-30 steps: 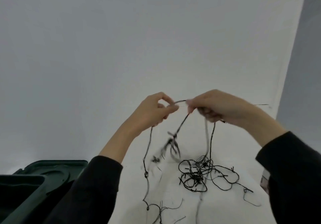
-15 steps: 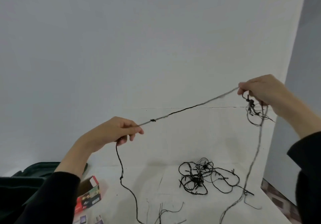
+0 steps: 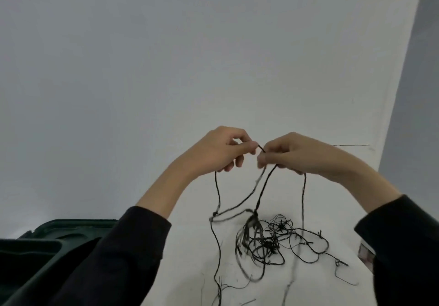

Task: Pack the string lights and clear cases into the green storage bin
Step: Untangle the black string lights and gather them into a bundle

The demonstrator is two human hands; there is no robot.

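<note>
The left hand and right hand are raised in front of the wall, almost knuckle to knuckle. The left grip is closed, with thumb and forefinger pinching a black strand of the lights and the other fingers curled under. The right grip is closed as well, its fingertips nipping the same strand, and a short stub of wire pokes up between the two hands.

One strand drops from under the left hand to a small knot, then runs down towards the near edge of the worktop. Two more sag from the right fingers into a loop and meet a hanging bunch of short ends. Another strand, blurred, falls straight down from the far side of the right hand.

The rest of the lights lie in a loose black tangle on the white worktop, below the hands and towards its right edge.

The dark green bin sits at the left, partly behind the left black sleeve. Its inside is too dark to make out.
</note>
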